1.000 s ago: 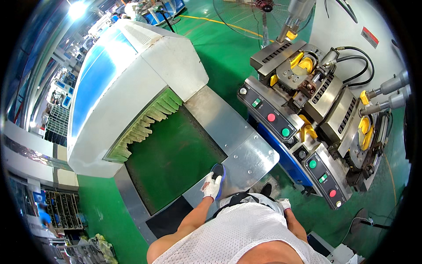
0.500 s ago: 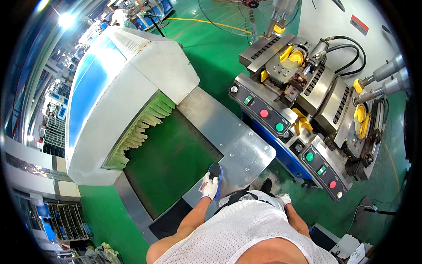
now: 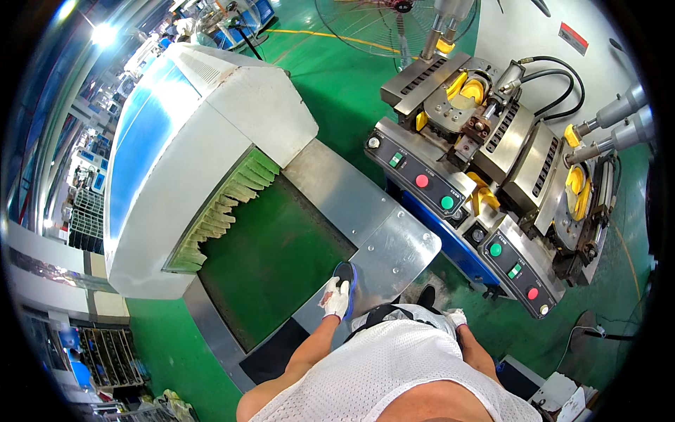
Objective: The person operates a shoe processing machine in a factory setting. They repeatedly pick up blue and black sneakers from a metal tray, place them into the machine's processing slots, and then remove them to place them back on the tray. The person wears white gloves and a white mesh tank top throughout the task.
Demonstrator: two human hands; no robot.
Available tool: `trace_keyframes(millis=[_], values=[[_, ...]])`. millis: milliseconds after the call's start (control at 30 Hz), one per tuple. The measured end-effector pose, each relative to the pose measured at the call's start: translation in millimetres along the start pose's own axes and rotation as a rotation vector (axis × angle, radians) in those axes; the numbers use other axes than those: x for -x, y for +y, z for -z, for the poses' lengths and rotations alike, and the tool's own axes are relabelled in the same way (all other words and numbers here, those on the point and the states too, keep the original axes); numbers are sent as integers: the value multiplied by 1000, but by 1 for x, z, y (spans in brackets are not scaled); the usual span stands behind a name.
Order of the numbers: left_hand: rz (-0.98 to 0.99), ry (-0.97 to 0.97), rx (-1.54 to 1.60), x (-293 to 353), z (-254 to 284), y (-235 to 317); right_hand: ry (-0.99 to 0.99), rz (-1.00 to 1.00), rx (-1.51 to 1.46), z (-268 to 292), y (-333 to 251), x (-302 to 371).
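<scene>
My left hand (image 3: 336,299), in a white glove, grips a dark blue shoe piece (image 3: 346,273) at the near right edge of the green conveyor belt (image 3: 271,264), against the metal side plate (image 3: 394,253). My right hand (image 3: 455,318), also gloved, hangs low by my hip, close to my dark apron; its fingers are mostly hidden and nothing shows in it. The belt runs into a white tunnel housing (image 3: 176,148) behind a fringe of green strips (image 3: 225,204).
To my right stands a grey press machine (image 3: 506,176) with yellow moulds, black hoses and red and green buttons along its blue front panels. A standing fan (image 3: 394,21) is at the back. Green floor surrounds everything; racks stand at the far left.
My view has swung slightly, so the press machine sits more to the right. My left hand stays on the dark shoe piece at the belt's edge.
</scene>
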State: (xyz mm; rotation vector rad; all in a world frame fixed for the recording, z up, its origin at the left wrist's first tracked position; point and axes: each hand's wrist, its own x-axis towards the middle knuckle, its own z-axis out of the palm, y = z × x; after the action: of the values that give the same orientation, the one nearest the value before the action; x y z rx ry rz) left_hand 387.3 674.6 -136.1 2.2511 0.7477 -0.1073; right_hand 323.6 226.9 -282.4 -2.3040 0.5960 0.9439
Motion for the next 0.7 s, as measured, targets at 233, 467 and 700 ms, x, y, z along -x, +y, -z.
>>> trace_keyframes(millis=[233,467,700], values=[[-72,43,12,-2,-5,-8,-34,10,20,-5,7,-12],[-69,51,13,-1,-5,-5,14,1,35,-11,14,-14],[-131,103,-22,-3,-11,-10,28,8,2,3,-2,5]])
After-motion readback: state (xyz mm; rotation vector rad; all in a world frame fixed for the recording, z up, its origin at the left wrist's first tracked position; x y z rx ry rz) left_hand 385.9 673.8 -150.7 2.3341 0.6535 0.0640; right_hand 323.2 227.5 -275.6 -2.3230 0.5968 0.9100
